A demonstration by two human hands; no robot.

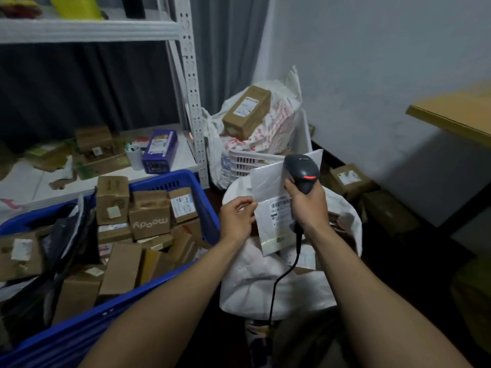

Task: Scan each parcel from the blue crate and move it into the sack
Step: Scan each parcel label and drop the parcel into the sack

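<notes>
My left hand [236,217] pinches the left edge of a flat white parcel [271,187], held upright over the open white sack [265,282]. A barcode label [280,211] faces me on its lower half. My right hand [308,205] grips a dark corded scanner [303,172] in front of the parcel's right side; a red light shows on its head. The scanner's cable hangs down across the sack. At the left stands the blue crate [207,208], heaped with several cardboard boxes [150,219] and dark mailer bags.
A white metal shelf [191,75] with boxes and a purple box [159,151] stands behind the crate. A white basket and a bag topped by a brown box [247,111] sit behind the sack. More boxes [348,179] lie on the floor right, under a yellow tabletop [457,115].
</notes>
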